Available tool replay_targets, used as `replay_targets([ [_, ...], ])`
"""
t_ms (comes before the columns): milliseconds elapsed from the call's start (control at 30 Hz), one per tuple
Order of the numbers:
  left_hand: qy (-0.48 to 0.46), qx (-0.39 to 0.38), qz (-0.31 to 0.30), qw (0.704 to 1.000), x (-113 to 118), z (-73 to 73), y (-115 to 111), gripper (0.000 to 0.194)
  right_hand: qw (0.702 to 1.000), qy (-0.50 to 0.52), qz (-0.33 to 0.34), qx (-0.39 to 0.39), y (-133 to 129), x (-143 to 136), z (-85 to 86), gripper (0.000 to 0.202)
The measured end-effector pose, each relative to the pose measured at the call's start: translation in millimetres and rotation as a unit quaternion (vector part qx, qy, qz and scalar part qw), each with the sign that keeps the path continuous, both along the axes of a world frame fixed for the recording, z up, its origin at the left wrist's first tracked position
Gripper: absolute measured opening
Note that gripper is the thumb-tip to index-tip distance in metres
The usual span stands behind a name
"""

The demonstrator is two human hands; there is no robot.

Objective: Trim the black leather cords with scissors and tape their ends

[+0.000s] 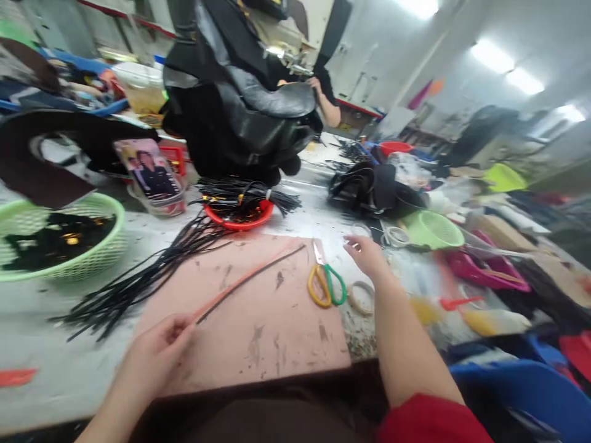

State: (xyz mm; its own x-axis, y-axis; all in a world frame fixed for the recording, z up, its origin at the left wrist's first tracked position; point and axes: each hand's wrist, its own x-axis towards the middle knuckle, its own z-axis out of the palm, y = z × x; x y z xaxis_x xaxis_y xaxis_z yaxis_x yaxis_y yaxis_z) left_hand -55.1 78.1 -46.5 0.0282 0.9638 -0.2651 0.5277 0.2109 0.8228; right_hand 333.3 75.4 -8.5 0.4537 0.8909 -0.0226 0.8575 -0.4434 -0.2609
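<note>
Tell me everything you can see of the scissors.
The scissors have metal-looking blades and two handle loops, yellow on the left, green on the right. They lie at the right edge of the pink board, blades apparently closed, pointing away from the viewer. A pale ring sits close beside the green loop. The right hand is near, not touching.

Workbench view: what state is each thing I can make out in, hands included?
Strip: stretched out, near end held
Left hand: closed on that end
Right hand: fingers bent; grip unclear
Scissors: lying down, unheld
Mat: flat, dark-marked
Red bowl: filled, black cords overhanging
Left basket: holding black pieces
Tape roll: lying flat
Ceiling lights: on
</note>
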Motion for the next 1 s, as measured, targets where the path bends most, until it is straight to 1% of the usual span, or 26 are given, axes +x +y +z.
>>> replay_targets([
  [67,-0.081,-0.053,0.017,0.995,7.1,3.5,-0.6,0.026,1.000,0.003,-0.026,-0.015,-35.6,8.1,4.6,0.023],
  [100,-0.117,-0.077,0.019,0.990,11.5,6.1,-1.9,0.026,0.999,0.011,-0.036,-0.027,-51.3,8.1,3.5,0.018],
  [133,-0.146,-0.090,0.032,0.985,16.2,8.9,-3.7,0.025,0.998,0.020,-0.045,-0.037,-64.2,6.1,0.1,0.016],
  [200,-0.197,-0.102,0.051,0.974,26.7,14.2,-7.6,0.024,0.996,0.043,-0.068,-0.042,-80.0,-1.2,-11.8,0.024],
  [267,-0.235,-0.095,0.055,0.966,37.6,18.5,-10.9,0.025,0.992,0.064,-0.103,-0.023,-82.6,-8.1,-25.9,0.033],
  [333,-0.266,-0.078,0.047,0.960,47.9,22.8,-14.1,0.025,0.985,0.089,-0.144,0.011,-76.9,-11.4,-36.8,0.038],
  [400,-0.294,-0.062,0.048,0.953,56.4,27.8,-18.5,0.023,0.975,0.128,-0.174,0.055,-69.5,-12.1,-41.5,0.038],
  [467,-0.321,-0.049,0.061,0.944,62.3,33.1,-24.6,0.022,0.960,0.184,-0.178,0.117,-64.7,-14.4,-40.4,0.035],
  [533,-0.349,-0.043,0.080,0.933,66.0,37.6,-32.0,0.021,0.934,0.250,-0.164,0.197,-63.6,-23.6,-36.3,0.029],
  [600,-0.377,-0.042,0.098,0.920,68.7,40.4,-39.4,0.021,0.896,0.315,-0.142,0.280,-65.7,-43.1,-31.8,0.024],
  [667,-0.397,-0.044,0.111,0.910,72.0,41.9,-46.2,0.021,0.854,0.372,-0.116,0.344,-69.8,-73.5,-28.0,0.020],
  [733,-0.410,-0.050,0.114,0.903,76.8,43.3,-52.6,0.022,0.809,0.432,-0.074,0.391,-74.7,-110.4,-23.9,0.016],
  [767,-0.417,-0.056,0.111,0.901,79.6,44.3,-55.7,0.022,0.753,0.499,-0.028,0.428,-76.9,-128.9,-21.6,0.012],
  [800,-0.425,-0.061,0.106,0.897,82.5,45.5,-58.9,0.023,0.722,0.527,0.014,0.448,-78.8,-146.0,-19.1,0.009],
  [867,-0.448,-0.063,0.090,0.887,87.5,48.3,-65.1,0.021,0.717,0.516,0.084,0.461,-81.8,-173.2,-13.9,0.006],
  [933,-0.470,-0.054,0.078,0.878,90.4,50.5,-70.8,0.017,0.735,0.479,0.134,0.460,-84.3,-189.1,-10.0,0.005],
  [1000,-0.474,-0.039,0.073,0.877,91.1,50.8,-75.0,0.015,0.744,0.453,0.163,0.463,-86.6,-196.2,-8.6,0.006],
])
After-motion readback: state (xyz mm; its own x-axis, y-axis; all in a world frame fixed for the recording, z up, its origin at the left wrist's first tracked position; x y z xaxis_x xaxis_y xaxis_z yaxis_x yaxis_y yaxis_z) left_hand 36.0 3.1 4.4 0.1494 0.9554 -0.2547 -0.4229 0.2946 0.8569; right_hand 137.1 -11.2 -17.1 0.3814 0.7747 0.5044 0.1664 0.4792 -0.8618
